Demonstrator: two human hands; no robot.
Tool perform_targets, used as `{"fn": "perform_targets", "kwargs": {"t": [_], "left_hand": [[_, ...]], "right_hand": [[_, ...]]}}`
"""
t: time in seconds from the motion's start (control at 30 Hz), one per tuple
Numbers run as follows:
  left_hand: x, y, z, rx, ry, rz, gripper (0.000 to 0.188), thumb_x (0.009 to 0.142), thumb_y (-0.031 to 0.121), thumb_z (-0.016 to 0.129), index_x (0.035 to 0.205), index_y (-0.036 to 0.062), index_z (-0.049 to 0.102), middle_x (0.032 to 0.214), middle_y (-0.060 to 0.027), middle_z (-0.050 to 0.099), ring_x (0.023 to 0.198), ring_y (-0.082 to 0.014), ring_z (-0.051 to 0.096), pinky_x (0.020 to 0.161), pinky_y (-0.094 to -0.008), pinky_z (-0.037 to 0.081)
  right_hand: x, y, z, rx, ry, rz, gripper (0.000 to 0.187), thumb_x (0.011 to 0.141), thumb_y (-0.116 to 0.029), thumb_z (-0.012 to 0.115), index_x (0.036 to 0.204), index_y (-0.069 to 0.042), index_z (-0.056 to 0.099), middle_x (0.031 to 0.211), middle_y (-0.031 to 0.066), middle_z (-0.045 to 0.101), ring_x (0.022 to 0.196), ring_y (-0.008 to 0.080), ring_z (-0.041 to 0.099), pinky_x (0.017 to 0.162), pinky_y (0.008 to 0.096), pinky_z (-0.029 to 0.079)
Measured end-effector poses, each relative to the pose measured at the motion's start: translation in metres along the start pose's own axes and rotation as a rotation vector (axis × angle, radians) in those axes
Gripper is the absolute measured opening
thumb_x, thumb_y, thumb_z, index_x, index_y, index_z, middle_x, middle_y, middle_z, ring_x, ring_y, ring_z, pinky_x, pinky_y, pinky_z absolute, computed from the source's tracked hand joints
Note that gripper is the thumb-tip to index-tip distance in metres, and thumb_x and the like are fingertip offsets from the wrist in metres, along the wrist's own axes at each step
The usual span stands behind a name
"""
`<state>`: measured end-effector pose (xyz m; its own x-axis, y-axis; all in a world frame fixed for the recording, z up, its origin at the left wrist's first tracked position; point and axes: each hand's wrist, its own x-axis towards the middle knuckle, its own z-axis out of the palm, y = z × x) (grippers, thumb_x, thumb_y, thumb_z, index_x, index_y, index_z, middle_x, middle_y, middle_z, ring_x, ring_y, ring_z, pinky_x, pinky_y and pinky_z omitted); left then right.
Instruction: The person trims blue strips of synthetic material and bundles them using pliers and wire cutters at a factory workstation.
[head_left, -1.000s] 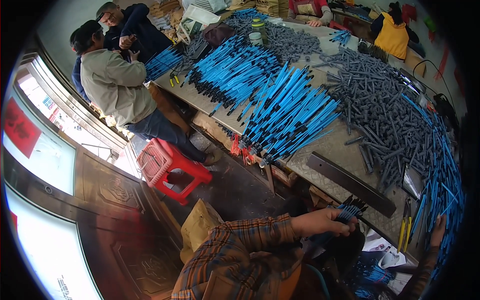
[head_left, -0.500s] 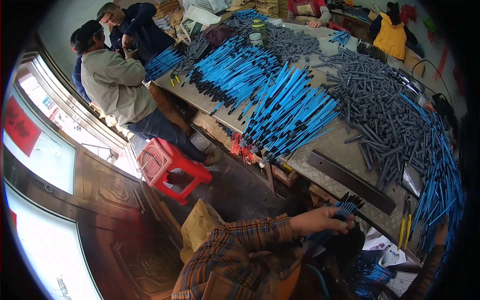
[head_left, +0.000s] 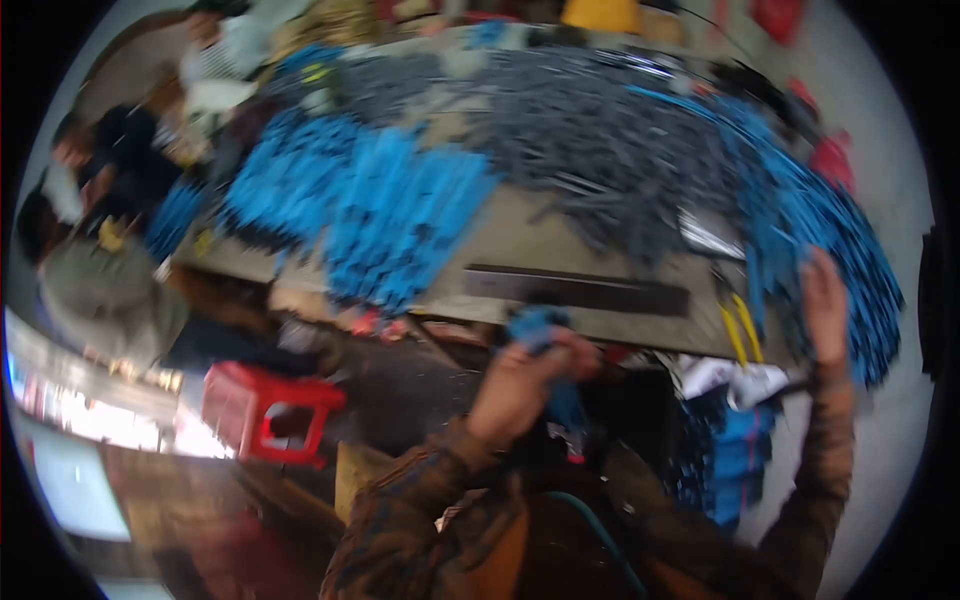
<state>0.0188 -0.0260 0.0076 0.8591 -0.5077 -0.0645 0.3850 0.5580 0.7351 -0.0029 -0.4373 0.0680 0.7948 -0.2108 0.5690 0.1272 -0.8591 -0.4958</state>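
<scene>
The picture is smeared by motion. My left hand (head_left: 522,388) is closed around a small bundle of thin blue rods (head_left: 540,322), just off the table's near edge. Part of the bundle hangs below the fist. Far to the right, my right hand (head_left: 826,305) lies with fingers stretched out along a long heap of loose blue rods (head_left: 862,285). No rod shows gripped in it, and the blur hides whether it presses on them. Between the hands, a dark straight bar (head_left: 575,290) lies along the table edge, with yellow-handled pliers (head_left: 745,330) beyond it.
Grey plastic tube-like pieces (head_left: 620,150) cover the table's middle. Bundled blue rods with dark ends (head_left: 400,225) lie left of them. More blue rods (head_left: 738,465) sit below the edge. A red stool (head_left: 280,410) and a person in a beige jacket (head_left: 110,295) are at left.
The view has swung right, so the table things appear further left. My left hand still holds its bundle. My right hand, hidden at the right rim before, now shows plainly over the blue heap.
</scene>
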Motion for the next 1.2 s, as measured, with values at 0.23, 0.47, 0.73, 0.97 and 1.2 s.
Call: {"fn": "perform_targets", "kwargs": {"t": [0.23, 0.47, 0.73, 0.97, 1.2], "left_hand": [[0.004, 0.018, 0.035, -0.144, 0.177, 0.136, 0.022, 0.090, 0.007, 0.046, 0.112, 0.0059, 0.050, 0.112, -0.0169, 0.055, 0.101, -0.0280, 0.056, 0.089, -0.0416, 0.044], [-0.003, 0.015, 0.047, -0.149, 0.175, 0.253, 0.023, 0.089, 0.006, 0.047, 0.112, 0.0071, 0.050, 0.109, -0.0159, 0.056, 0.101, -0.0277, 0.055, 0.089, -0.0407, 0.044], [-0.004, 0.015, 0.055, -0.184, 0.139, 0.287, 0.019, 0.086, 0.004, 0.053, 0.104, 0.0077, 0.053, 0.096, -0.0106, 0.060, 0.090, -0.0221, 0.058, 0.080, -0.0351, 0.047], [0.002, 0.014, 0.041, -0.277, -0.087, 0.245, 0.018, 0.088, 0.009, 0.051, 0.105, 0.0094, 0.053, 0.088, -0.0060, 0.058, 0.083, -0.0204, 0.053, 0.079, -0.0363, 0.044], [-0.004, 0.022, 0.071, -0.318, -0.023, 0.077, 0.019, 0.089, 0.010, 0.048, 0.108, 0.0105, 0.050, 0.089, -0.0058, 0.054, 0.079, -0.0159, 0.045, 0.068, -0.0316, 0.037]], "right_hand": [[-0.052, -0.126, 0.038, 0.228, -0.196, -0.117, 0.023, 0.084, -0.005, 0.053, 0.106, -0.001, 0.055, 0.067, 0.0040, 0.050, 0.059, 0.0095, 0.046, 0.055, 0.0218, 0.039], [-0.097, -0.137, 0.062, 0.237, -0.216, -0.168, 0.023, 0.083, -0.004, 0.052, 0.106, -0.001, 0.056, 0.074, 0.0126, 0.057, 0.063, 0.0229, 0.056, 0.060, 0.0286, 0.044], [-0.139, -0.154, 0.097, 0.320, -0.268, -0.044, 0.021, 0.082, -0.004, 0.052, 0.103, -0.002, 0.057, 0.083, 0.0162, 0.060, 0.072, 0.0277, 0.061, 0.064, 0.0322, 0.047], [-0.136, -0.149, 0.093, 0.560, -0.260, 0.146, 0.021, 0.083, -0.007, 0.053, 0.103, -0.002, 0.055, 0.084, 0.0159, 0.060, 0.074, 0.0273, 0.061, 0.066, 0.0323, 0.047], [-0.154, -0.150, 0.111, 0.577, -0.352, 0.168, 0.022, 0.085, -0.019, 0.053, 0.102, -0.005, 0.053, 0.091, 0.0184, 0.058, 0.082, 0.0364, 0.057, 0.068, 0.0370, 0.047]]}}
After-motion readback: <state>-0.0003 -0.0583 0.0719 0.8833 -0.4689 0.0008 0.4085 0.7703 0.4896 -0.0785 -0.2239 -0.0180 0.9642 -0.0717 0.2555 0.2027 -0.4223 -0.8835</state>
